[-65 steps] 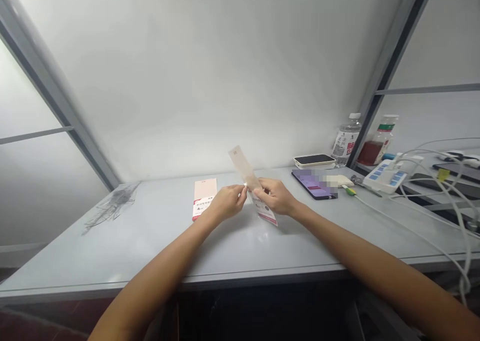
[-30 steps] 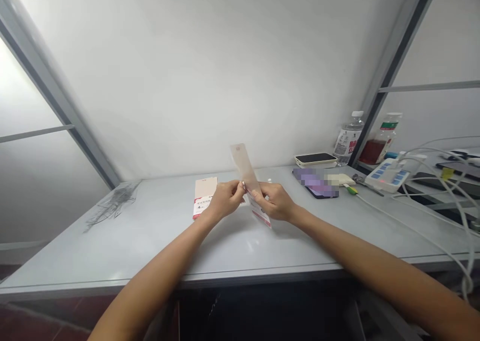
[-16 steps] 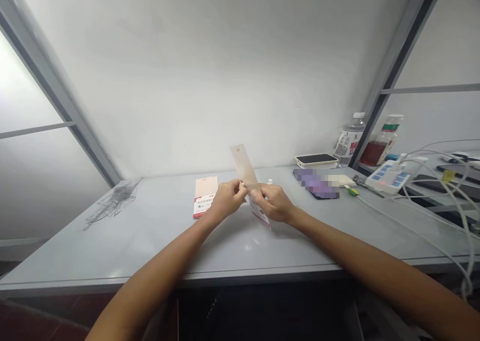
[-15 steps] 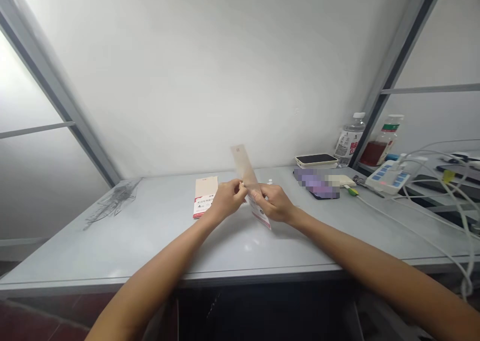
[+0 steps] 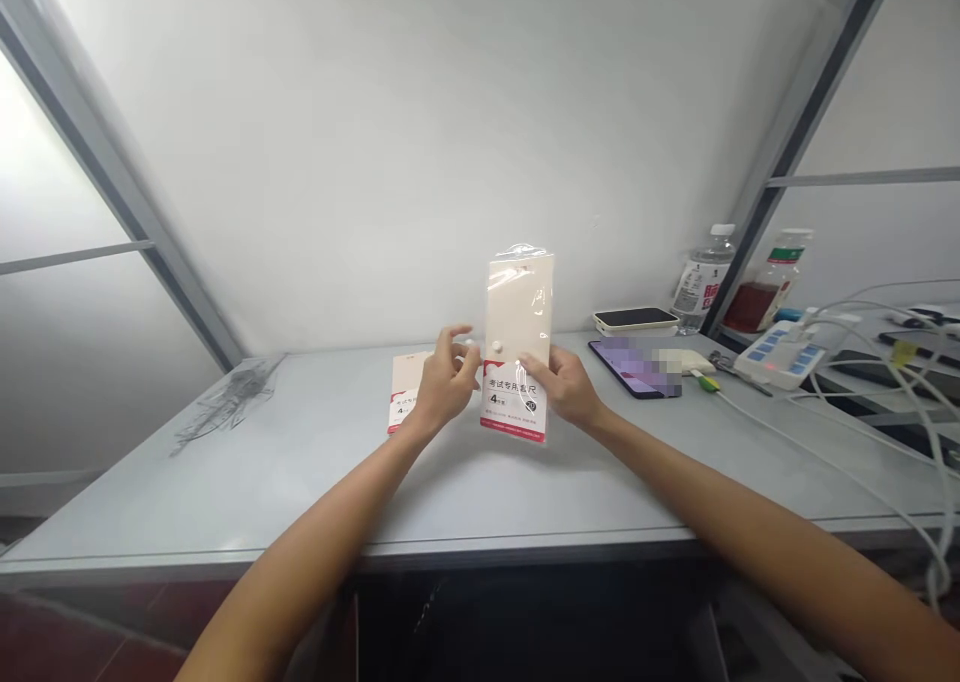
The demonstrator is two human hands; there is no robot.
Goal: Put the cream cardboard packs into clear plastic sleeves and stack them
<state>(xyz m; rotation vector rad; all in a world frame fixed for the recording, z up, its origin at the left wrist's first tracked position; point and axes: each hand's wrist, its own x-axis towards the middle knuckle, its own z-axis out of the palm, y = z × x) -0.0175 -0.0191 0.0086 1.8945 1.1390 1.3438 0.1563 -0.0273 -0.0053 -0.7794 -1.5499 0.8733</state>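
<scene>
Currently the packet is upright above the desk, print facing the camera. Right hand pinches its right edge. Left hand is loose-fingered at the left edge, grip unclear. Looks like inspection; turning it needs both edges pinched.

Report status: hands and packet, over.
Right hand pinches packet upright. Left hand at its left edge, grip unclear. Second packet flat on table behind.

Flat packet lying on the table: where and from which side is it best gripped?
Probably its bare left long edge, pinched from the left: the packet lies flat and thin on the table, and the left hand hides its right side.
</scene>
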